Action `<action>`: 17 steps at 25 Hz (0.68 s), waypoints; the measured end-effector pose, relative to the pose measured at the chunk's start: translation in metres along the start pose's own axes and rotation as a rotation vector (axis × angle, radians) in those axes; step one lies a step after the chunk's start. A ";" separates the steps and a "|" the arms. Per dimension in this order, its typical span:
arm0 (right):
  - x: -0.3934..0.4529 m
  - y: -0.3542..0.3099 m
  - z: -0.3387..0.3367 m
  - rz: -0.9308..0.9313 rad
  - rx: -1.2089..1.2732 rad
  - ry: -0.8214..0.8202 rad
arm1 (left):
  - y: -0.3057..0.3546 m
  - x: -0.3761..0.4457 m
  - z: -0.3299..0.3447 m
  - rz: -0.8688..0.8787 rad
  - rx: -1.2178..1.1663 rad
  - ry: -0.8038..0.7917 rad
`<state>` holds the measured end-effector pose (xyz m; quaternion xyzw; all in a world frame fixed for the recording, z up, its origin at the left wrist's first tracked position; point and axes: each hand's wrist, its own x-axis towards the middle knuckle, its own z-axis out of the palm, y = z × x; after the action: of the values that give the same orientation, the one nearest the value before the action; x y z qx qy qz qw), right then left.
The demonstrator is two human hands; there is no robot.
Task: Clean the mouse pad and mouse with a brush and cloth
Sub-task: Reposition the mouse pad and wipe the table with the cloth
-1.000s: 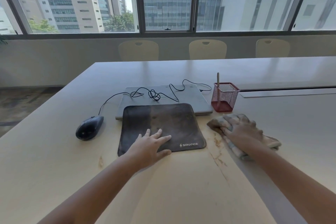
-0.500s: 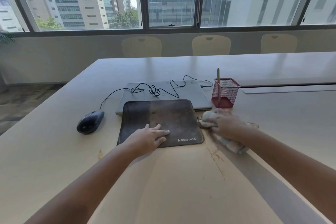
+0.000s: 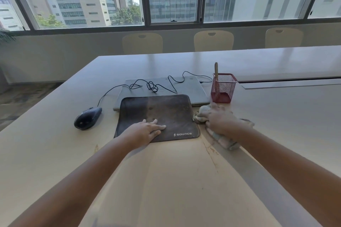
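Observation:
A dark, stained mouse pad [image 3: 166, 112] lies flat on the pale table, its far edge over a shut laptop. My left hand [image 3: 145, 131] presses flat on the pad's near left part, fingers spread. My right hand [image 3: 220, 120] grips a crumpled pale cloth [image 3: 224, 140] on the table just right of the pad, touching its right edge. A dark wired mouse [image 3: 88, 118] sits left of the pad. A brush handle [image 3: 216, 71] sticks up out of a red mesh cup [image 3: 224, 88]; its bristles are hidden.
The grey laptop [image 3: 195, 90] lies shut behind the pad with the mouse cable [image 3: 153, 85] coiled over its lid. Brownish smears [image 3: 209, 150] mark the table near the pad's right corner. Three pale chairs [image 3: 213, 40] stand along the far side under the windows.
My right hand has slid the cloth leftward across the table up to the pad's right edge. My left hand stays pressed on the pad.

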<state>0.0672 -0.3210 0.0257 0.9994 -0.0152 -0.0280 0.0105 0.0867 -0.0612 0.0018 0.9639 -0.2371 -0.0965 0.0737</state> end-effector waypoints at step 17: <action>-0.056 0.013 0.015 0.033 -0.031 0.035 | 0.001 -0.002 -0.005 -0.045 0.046 -0.026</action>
<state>0.0105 -0.3325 0.0139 0.9991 -0.0312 -0.0106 0.0264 0.0857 -0.0610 0.0067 0.9691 -0.2182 -0.1051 0.0463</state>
